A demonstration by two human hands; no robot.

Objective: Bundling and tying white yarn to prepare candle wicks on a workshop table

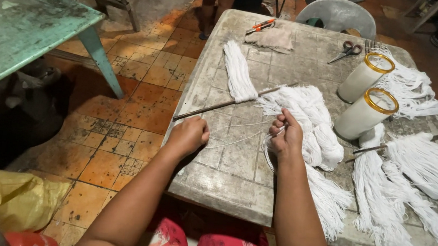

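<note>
Left hand (189,135) and right hand (285,137), both pinched tight on taut white string (233,138), beside the yarn bundle (312,118).

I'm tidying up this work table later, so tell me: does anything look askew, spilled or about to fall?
Yes: one bundle of white strings droops over the table's near edge beside the right hand. The two candle jars lie tipped on their sides. Nothing looks spilled or broken.
</note>
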